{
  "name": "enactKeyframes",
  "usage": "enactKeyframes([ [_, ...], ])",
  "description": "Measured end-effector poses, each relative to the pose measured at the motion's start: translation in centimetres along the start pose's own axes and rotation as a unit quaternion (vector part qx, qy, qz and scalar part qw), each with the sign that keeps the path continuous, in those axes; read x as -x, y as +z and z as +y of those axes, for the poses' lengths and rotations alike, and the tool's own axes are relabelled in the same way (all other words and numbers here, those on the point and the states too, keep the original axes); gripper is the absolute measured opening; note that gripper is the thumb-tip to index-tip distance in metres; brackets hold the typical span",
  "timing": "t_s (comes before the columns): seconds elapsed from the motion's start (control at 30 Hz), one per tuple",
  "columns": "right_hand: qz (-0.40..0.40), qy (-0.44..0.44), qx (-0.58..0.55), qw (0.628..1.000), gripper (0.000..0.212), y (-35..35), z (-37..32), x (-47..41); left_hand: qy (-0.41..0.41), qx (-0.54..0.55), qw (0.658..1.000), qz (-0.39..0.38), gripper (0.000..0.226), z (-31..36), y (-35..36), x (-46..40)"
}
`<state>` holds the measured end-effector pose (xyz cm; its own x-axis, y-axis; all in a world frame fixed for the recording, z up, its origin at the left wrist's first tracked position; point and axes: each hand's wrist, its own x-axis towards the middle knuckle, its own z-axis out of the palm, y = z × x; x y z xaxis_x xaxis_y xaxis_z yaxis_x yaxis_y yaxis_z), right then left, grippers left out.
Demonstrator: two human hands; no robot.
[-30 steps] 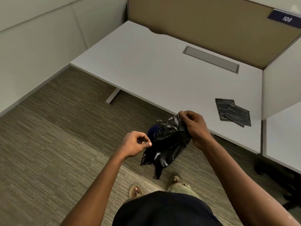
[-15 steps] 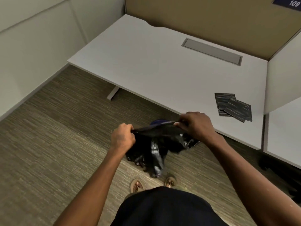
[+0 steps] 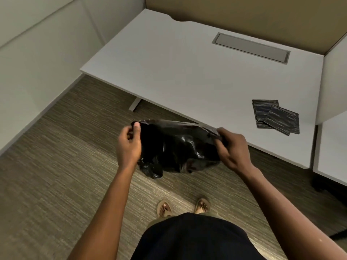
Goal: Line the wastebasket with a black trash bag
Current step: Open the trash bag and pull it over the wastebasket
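A crumpled black trash bag (image 3: 176,147) hangs in the air in front of me, its mouth stretched wide between both hands. My left hand (image 3: 129,145) pinches the left end of the rim with thumb and fingers. My right hand (image 3: 231,149) grips the right end of the rim. The bag's body sags below the hands above the carpet. The wastebasket is hidden behind the bag, so I cannot see it.
A white desk (image 3: 187,72) stands just beyond the bag, with folded black trash bags (image 3: 275,116) near its right front corner and a grey cable tray (image 3: 250,47) at the back. Cubicle walls enclose left and back. My sandalled feet (image 3: 184,206) stand on striped carpet.
My hands have moved apart, pulling the bag's rim from a bunched clump into a wide stretched opening. The blue shape seen behind the bag earlier is now covered.
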<state>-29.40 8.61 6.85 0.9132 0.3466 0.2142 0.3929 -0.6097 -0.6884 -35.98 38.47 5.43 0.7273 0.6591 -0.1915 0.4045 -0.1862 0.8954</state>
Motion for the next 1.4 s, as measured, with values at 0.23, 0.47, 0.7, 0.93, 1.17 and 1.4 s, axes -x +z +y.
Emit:
enactKeyframes([
  [0.23,-0.095,0.133,-0.134,0.977,0.036,-0.4,0.5,0.0,0.183,-0.263,0.946,0.056,0.031,1.6,-0.4,0.4],
  [0.47,-0.118,0.248,-0.322,0.906,0.035,-0.2,-4.6,-2.0,0.214,-0.142,0.930,-0.264,0.040,3.0,6.3,6.2],
  [0.7,0.028,0.356,-0.329,0.874,0.019,-1.1,-1.7,-3.8,0.243,-0.222,0.904,-0.274,0.073,-0.2,7.3,7.7],
  [0.93,0.080,0.528,-0.389,0.751,0.027,-2.2,4.9,0.7,0.203,-0.265,0.883,-0.329,0.060,-1.3,5.8,11.7],
  [1.17,-0.009,0.531,-0.419,0.736,0.049,-0.2,4.1,1.7,-0.135,-0.205,0.881,-0.404,0.026,-5.2,5.7,13.1],
  [1.4,-0.052,0.472,-0.452,0.755,0.045,-0.8,1.7,-1.4,-0.050,-0.480,0.866,-0.132,0.112,-6.4,6.5,8.7],
])
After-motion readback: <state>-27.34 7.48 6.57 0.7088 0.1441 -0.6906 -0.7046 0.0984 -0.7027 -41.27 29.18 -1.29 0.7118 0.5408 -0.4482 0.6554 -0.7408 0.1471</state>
